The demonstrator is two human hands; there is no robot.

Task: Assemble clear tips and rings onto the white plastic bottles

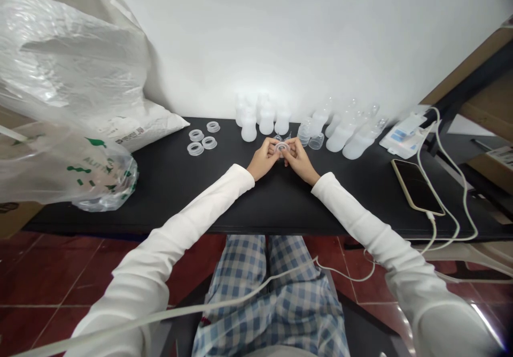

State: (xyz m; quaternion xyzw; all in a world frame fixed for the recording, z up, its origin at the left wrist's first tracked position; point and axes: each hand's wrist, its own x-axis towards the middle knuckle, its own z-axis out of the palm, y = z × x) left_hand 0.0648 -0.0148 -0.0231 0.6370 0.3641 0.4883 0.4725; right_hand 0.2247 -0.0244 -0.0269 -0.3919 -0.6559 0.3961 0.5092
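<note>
Both of my hands meet over the black table (280, 202). My left hand (263, 159) pinches the left side of a translucent bottle collar ring (282, 146), and my right hand (300, 160) grips its right side. Something clear, perhaps a nipple, shows at the ring's middle, too small to make out. Just beyond my fingers stand several frosted baby bottles (249, 126) without domed caps. Clear bottle caps (316, 141) sit to the right of my right hand. Several loose collar rings (195, 148) lie to the left.
Capped baby bottles (357, 140) stand at the back right. Beyond them are a blue and white packet (404, 134) and a phone (417, 186) with a white cable (460, 186). Large plastic bags (80, 74) fill the left end. A white wall (280, 36) rises behind the table.
</note>
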